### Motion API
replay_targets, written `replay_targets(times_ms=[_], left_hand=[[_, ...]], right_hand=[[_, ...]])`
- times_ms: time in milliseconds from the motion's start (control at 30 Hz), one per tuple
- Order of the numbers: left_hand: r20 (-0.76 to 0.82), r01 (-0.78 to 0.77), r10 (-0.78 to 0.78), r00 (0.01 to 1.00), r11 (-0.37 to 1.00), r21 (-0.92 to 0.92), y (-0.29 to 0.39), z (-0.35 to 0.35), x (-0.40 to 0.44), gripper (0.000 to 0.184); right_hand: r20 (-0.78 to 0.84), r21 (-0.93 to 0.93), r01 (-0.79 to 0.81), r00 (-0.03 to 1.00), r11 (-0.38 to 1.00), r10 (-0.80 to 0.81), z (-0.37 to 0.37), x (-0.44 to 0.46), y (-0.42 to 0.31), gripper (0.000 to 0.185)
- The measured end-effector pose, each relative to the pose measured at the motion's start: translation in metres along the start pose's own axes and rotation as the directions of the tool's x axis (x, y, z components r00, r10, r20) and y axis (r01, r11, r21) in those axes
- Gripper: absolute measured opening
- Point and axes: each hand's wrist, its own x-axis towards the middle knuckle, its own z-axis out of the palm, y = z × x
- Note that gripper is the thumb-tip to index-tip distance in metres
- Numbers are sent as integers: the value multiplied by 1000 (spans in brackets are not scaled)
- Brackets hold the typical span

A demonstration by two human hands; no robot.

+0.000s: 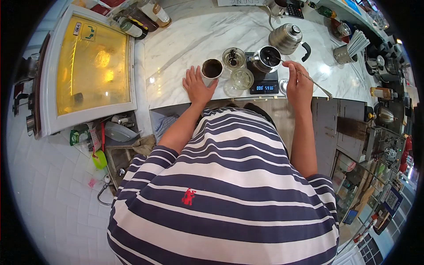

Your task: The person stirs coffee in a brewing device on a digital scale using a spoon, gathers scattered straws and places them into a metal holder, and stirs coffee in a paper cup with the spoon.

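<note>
My right hand (298, 84) pinches a long twisted-handle bar spoon (316, 83), whose far end dips into a metal pitcher (263, 66) of dark liquid. The pitcher stands on a black digital scale (264, 84) with a lit blue display. My left hand (198, 87) rests on the counter, fingers spread, beside a cup (212, 69) with dark contents; its thumb lies against or just in front of the cup. Between cup and pitcher stand a glass with dark bits inside (233, 57) and a clear glass (241, 79).
Behind the pitcher is a steel gooseneck kettle (285, 39) with a black handle. A metal holder with straws (344, 54) stands at the right. Bottles (132, 26) line the back left, near a yellow-lit glass-fronted cabinet (95, 66). A sink (119, 165) lies below left.
</note>
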Motion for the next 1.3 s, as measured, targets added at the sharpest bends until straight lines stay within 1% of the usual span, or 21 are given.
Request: replay_targets(times_ms=[33,133,233,333,433,467,600,700,733,833,933,1033,1067,1167,1200,1300], left_hand=[[-7,-5,5,1000,1000,5,-1,1,0,98],[-17,-16,16,1000,1000,13,-2,1,0,97],[-13,-8,9,1000,1000,18,1,-1,1,97],[-17,-13,13,1000,1000,20,1,0,0,97],[-24,-21,22,999,1000,16,-2,0,-1,97],[-23,-21,21,1000,1000,15,-2,0,-1,97],[-20,-20,21,1000,1000,23,-2,1,0,96],[-24,-24,24,999,1000,13,-3,2,0,96],[-28,-26,26,999,1000,10,-2,2,-1,96],[-34,-29,30,999,1000,10,-4,1,0,96],[-26,-21,22,999,1000,11,-2,0,0,96],[-22,-16,16,1000,1000,17,-1,1,1,96],[-17,-13,13,1000,1000,18,-1,1,1,96],[-18,-19,20,1000,1000,16,-3,2,0,96],[-23,-25,26,999,1000,12,-3,1,0,96],[-11,-13,13,1000,1000,21,-3,1,1,97]], right_hand=[[-11,-20,12,1000,1000,-12,2,1,-1,19],[-12,14,-98,995,995,99,-8,2,-3,20],[-2,22,-130,992,991,130,-13,-7,-3,19],[26,1,-98,995,995,98,-4,-7,-9,20],[-13,-13,-39,999,999,39,-1,0,-6,21],[-13,25,-116,993,993,116,-5,1,-8,21],[41,-44,-156,987,987,158,-18,-6,-5,20],[66,18,-60,996,998,59,-7,-6,-4,21],[80,13,-62,995,998,61,-5,-2,-9,21],[71,79,-107,992,991,101,-4,5,-7,20],[65,26,-115,991,993,113,-17,5,-9,20],[120,20,-194,974,981,190,-20,-2,-15,20],[94,23,-101,991,995,99,-15,-3,-13,21],[62,13,-39,997,999,38,-6,1,-8,21],[110,23,-193,976,981,189,-12,5,-21,21],[45,15,-98,994,995,97,-17,3,-3,28]])
